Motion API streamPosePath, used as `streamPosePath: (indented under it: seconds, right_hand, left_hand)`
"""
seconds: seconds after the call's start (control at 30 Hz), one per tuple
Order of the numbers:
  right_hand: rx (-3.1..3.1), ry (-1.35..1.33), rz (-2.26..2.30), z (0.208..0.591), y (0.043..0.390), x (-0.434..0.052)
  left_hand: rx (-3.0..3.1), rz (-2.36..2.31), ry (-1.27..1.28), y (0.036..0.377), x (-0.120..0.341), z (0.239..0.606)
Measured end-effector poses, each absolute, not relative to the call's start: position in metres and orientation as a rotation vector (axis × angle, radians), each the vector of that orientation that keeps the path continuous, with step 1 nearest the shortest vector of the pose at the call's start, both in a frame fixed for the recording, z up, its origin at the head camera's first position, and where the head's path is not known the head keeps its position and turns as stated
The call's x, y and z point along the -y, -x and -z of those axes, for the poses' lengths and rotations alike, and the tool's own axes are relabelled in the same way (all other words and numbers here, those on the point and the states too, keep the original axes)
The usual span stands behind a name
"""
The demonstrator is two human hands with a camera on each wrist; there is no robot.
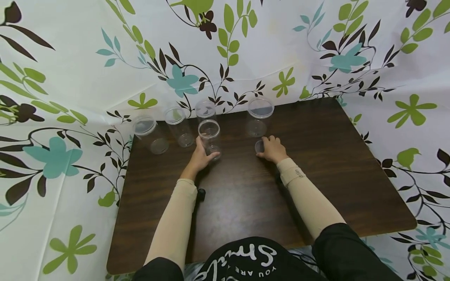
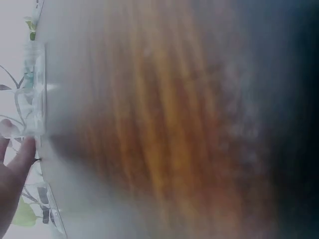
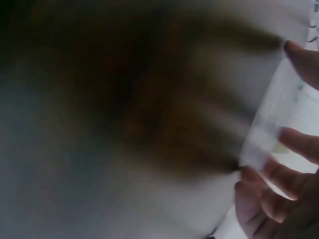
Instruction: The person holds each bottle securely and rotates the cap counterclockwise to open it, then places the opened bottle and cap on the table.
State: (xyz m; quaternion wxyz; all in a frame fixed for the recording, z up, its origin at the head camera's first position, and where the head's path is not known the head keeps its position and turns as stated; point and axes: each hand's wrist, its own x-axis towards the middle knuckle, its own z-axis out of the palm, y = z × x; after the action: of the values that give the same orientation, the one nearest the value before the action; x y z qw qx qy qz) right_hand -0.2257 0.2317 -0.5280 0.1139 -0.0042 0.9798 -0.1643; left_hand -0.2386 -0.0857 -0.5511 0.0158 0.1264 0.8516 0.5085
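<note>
A clear plastic jar (image 1: 209,137) with a pale rim stands upright near the middle of the dark table. My left hand (image 1: 199,157) holds it low, thumb on the near side and fingers on the far side. In the left wrist view the left hand (image 2: 16,174) shows at the left edge against a clear jar wall. My right hand (image 1: 274,149) grips a small round clear lid (image 1: 259,146) close over the tabletop, partly hidden by the hand. The fingers (image 3: 301,144) spread around something clear in the right wrist view, which is blurred.
Behind the lid stands a wider clear jar (image 1: 260,117). To the left are more clear jars: a leaning-looking one (image 1: 151,134), one beside it (image 1: 180,127) and one behind the held jar (image 1: 205,110). The brown table (image 1: 334,164) meets a leaf-patterned cloth (image 1: 274,47) at the back.
</note>
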Motion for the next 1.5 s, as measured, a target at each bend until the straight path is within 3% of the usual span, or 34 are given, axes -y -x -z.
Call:
streamPosePath:
  seconds: [0.43, 0.7, 0.9, 1.5]
  right_hand:
    - [-2.767, 0.004, 0.647, 0.524, 0.238, -0.240]
    - [-2.590, -0.262, 1.306, 0.509, 0.266, -0.237]
    - [-2.579, -0.193, 1.654, 0.513, 0.287, -0.233]
    - [-2.637, -0.290, 1.817, 0.513, 0.287, -0.234]
  left_hand:
    - [-2.698, -1.440, -0.273, 0.237, 0.083, 0.556]
    - [-2.753, -1.322, -0.229, 0.236, 0.085, 0.556]
    - [-2.739, -1.250, -0.179, 0.235, 0.086, 0.554]
    - [-2.733, -1.210, -0.169, 0.235, 0.089, 0.556]
